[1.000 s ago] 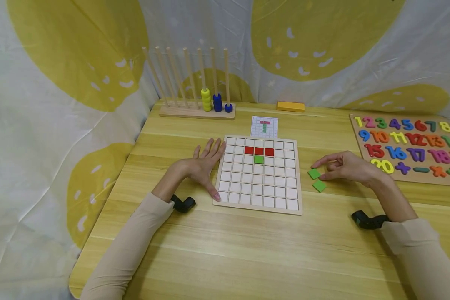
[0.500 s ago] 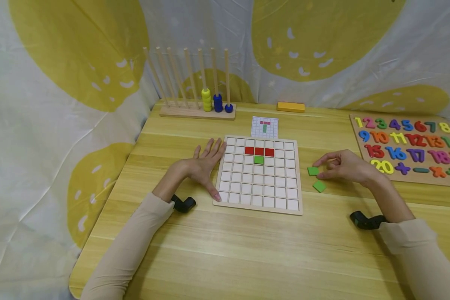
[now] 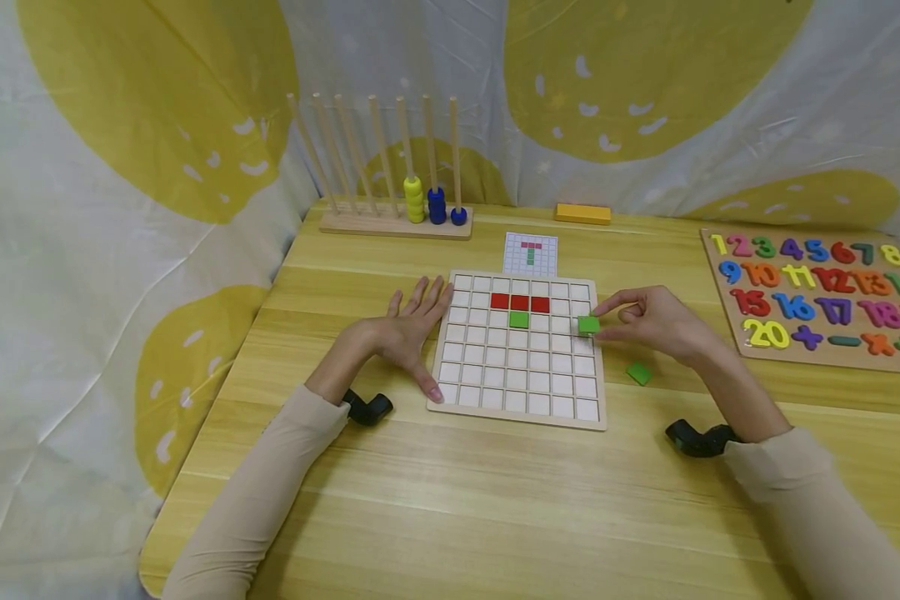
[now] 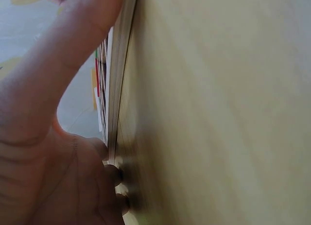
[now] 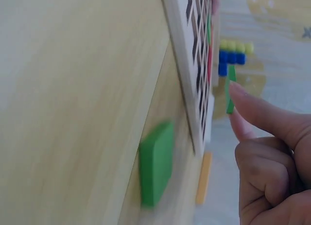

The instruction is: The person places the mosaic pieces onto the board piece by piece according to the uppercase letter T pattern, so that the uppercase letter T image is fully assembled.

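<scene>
A wooden grid board [image 3: 495, 410] with white squares lies mid-table, holding three red tiles [image 3: 520, 302] in a row and one green tile [image 3: 519, 319] below the middle one. My left hand [image 3: 405, 335] is spread along the board's left edge, thumb on the near corner, fingers at the side. Between thumb and index finger, my right hand [image 3: 656, 321] pinches a green tile [image 3: 588, 325] over the board's right edge; in the right wrist view this tile [image 5: 230, 91] is raised off the board. Another green tile [image 3: 639, 373] lies on the table right of the board.
A pattern card [image 3: 531, 253] with a red and green T lies behind the board. A bead rack [image 3: 395, 227] with yellow and blue beads stands at the back left. At the back are an orange block [image 3: 582, 214] and, rightward, a number puzzle board [image 3: 746, 335].
My right hand has picked up one of the two loose green tiles from the table and carried it left to the board's edge. The left hand has stayed in place.
</scene>
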Demonstrator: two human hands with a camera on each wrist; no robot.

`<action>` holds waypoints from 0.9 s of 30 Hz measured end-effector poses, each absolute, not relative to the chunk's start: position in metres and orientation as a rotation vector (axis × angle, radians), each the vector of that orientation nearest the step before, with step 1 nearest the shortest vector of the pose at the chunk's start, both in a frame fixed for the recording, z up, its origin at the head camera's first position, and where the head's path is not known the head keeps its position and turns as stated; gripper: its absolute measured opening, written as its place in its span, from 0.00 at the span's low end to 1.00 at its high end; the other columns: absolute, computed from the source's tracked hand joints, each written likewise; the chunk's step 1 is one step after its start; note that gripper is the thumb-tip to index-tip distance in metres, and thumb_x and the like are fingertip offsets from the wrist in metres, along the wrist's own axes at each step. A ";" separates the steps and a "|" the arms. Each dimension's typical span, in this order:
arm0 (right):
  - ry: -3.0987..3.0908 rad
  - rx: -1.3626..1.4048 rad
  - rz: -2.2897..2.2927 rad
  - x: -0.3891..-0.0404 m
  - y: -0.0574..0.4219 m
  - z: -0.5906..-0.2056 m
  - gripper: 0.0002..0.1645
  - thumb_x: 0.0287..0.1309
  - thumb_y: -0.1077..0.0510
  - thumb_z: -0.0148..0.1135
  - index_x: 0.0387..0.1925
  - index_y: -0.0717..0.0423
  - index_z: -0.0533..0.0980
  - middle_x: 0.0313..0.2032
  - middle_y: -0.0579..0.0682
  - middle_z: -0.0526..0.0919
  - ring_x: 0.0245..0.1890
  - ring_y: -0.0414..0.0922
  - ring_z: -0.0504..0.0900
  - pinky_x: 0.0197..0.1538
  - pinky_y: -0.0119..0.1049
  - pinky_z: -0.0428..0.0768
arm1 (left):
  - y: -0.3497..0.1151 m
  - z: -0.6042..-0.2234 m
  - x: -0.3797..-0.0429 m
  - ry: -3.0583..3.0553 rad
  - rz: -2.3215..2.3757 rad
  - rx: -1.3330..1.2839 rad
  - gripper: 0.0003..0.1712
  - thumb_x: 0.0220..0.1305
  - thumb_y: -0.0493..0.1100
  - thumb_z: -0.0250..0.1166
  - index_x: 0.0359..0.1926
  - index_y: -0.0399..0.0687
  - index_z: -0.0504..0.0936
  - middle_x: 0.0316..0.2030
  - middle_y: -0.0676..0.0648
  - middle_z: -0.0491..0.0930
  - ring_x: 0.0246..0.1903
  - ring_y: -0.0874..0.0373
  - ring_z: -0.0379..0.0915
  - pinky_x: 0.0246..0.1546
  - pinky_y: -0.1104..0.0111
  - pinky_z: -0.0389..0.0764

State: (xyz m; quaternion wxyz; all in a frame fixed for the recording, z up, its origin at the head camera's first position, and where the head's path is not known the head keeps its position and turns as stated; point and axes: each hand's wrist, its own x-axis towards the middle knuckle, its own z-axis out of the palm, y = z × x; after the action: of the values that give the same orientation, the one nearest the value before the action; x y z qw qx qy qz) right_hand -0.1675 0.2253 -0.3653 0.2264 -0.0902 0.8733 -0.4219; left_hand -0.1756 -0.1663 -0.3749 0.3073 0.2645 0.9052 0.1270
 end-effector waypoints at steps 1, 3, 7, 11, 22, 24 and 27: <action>2.393 -0.248 -1.172 -0.168 0.219 -0.365 0.23 0.62 0.52 0.74 0.54 0.59 0.81 0.16 0.41 0.52 0.17 0.38 0.51 0.28 0.38 0.59 | -0.166 -0.375 -0.176 2.395 0.335 0.699 0.95 0.39 0.70 0.84 0.80 0.48 0.16 0.78 0.43 0.07 0.78 0.43 0.01 0.76 0.38 0.16; 2.355 -0.231 -1.193 -0.167 0.207 -0.363 0.23 0.62 0.53 0.74 0.55 0.59 0.80 0.16 0.41 0.53 0.17 0.38 0.51 0.28 0.37 0.59 | -0.166 -0.375 -0.176 2.394 0.336 0.699 0.95 0.38 0.70 0.84 0.80 0.48 0.16 0.78 0.43 0.07 0.78 0.43 0.00 0.76 0.39 0.16; 2.318 -0.207 -1.214 -0.166 0.183 -0.362 0.22 0.62 0.55 0.74 0.54 0.58 0.79 0.16 0.40 0.56 0.18 0.38 0.51 0.27 0.36 0.57 | -0.165 -0.374 -0.175 2.385 0.345 0.693 0.95 0.38 0.69 0.84 0.80 0.48 0.16 0.78 0.43 0.06 0.77 0.44 -0.01 0.76 0.39 0.14; 2.308 -0.210 -1.226 -0.165 0.164 -0.364 0.21 0.60 0.57 0.74 0.52 0.59 0.79 0.15 0.40 0.57 0.18 0.38 0.52 0.26 0.34 0.56 | -0.166 -0.374 -0.175 2.379 0.345 0.688 0.95 0.38 0.69 0.84 0.79 0.49 0.15 0.77 0.43 0.05 0.77 0.44 -0.01 0.75 0.40 0.13; 2.297 -0.246 -1.223 -0.163 0.132 -0.366 0.22 0.58 0.60 0.76 0.50 0.64 0.78 0.16 0.41 0.59 0.18 0.37 0.53 0.26 0.32 0.57 | -0.166 -0.374 -0.175 2.387 0.340 0.700 0.96 0.38 0.69 0.84 0.80 0.47 0.16 0.78 0.43 0.06 0.78 0.43 0.00 0.76 0.39 0.15; 2.296 -0.248 -1.225 -0.163 0.130 -0.367 0.22 0.58 0.61 0.75 0.50 0.65 0.78 0.16 0.41 0.59 0.18 0.37 0.53 0.26 0.32 0.57 | -0.167 -0.374 -0.175 2.387 0.342 0.696 0.95 0.38 0.69 0.84 0.80 0.48 0.16 0.78 0.43 0.06 0.78 0.43 0.00 0.76 0.39 0.15; 2.306 -0.249 -1.220 -0.163 0.129 -0.369 0.21 0.57 0.62 0.75 0.50 0.65 0.77 0.16 0.41 0.59 0.18 0.37 0.54 0.26 0.32 0.58 | -0.166 -0.374 -0.174 2.385 0.345 0.690 0.95 0.38 0.69 0.84 0.80 0.48 0.16 0.78 0.43 0.06 0.78 0.44 0.00 0.76 0.39 0.14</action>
State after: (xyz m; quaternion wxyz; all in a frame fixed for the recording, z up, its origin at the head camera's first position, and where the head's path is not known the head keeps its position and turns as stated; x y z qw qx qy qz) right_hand -0.1627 0.1290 -0.3688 0.2574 -0.0918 0.8502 -0.4499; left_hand -0.1742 -0.1662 -0.3740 0.3120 0.2615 0.9040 0.1309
